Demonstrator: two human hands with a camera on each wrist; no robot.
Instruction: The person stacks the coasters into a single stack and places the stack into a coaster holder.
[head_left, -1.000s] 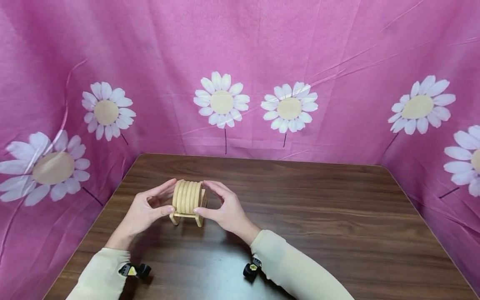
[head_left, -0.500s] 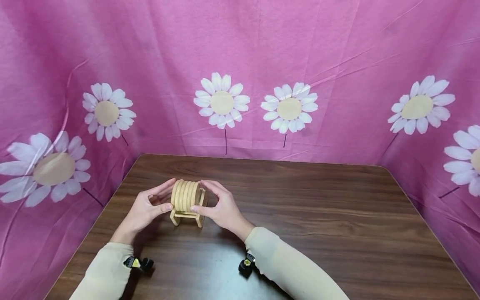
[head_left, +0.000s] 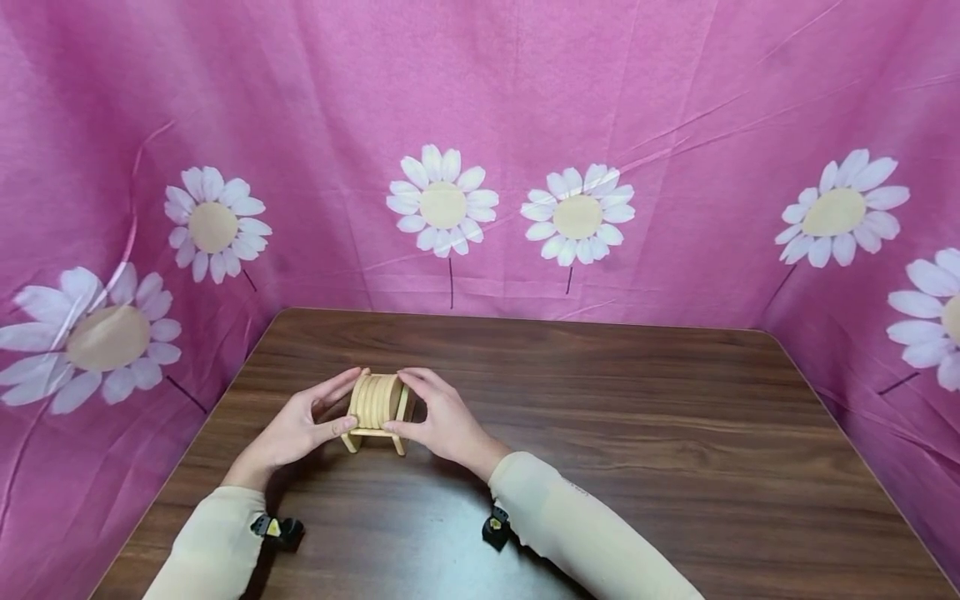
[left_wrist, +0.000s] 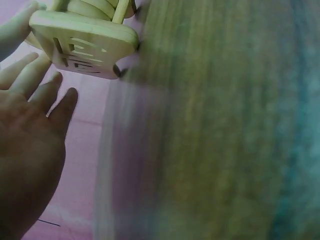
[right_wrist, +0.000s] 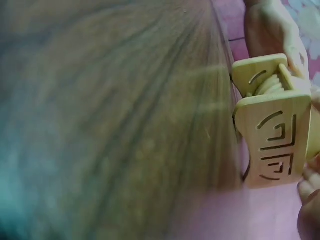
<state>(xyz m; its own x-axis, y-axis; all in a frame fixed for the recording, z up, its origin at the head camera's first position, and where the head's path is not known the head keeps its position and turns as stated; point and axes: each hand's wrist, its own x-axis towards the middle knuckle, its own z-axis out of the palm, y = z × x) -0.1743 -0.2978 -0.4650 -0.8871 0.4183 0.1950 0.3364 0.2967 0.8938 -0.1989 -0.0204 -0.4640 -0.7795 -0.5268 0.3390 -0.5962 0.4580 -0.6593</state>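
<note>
Several round pale-wood coasters stand on edge in a row, low in a wooden holder on the left part of the table. From the left, my left hand holds the row, thumb at the near side and fingers at the far side. On the other end, my right hand grips it the same way. The right wrist view shows the holder's end panel with cut-out line patterns, and part of the coasters behind it. In the left wrist view the opposite end panel appears, above my spread left fingers.
A dark brown wood-grain table carries the holder. Pink cloth printed with white daisies hangs behind and at both sides. Each wrist wears a small black camera, the left one and the right one, close over the table.
The row of coasters has come down into the holder. Both hands have lowered with it, and the right hand has shifted slightly left.
</note>
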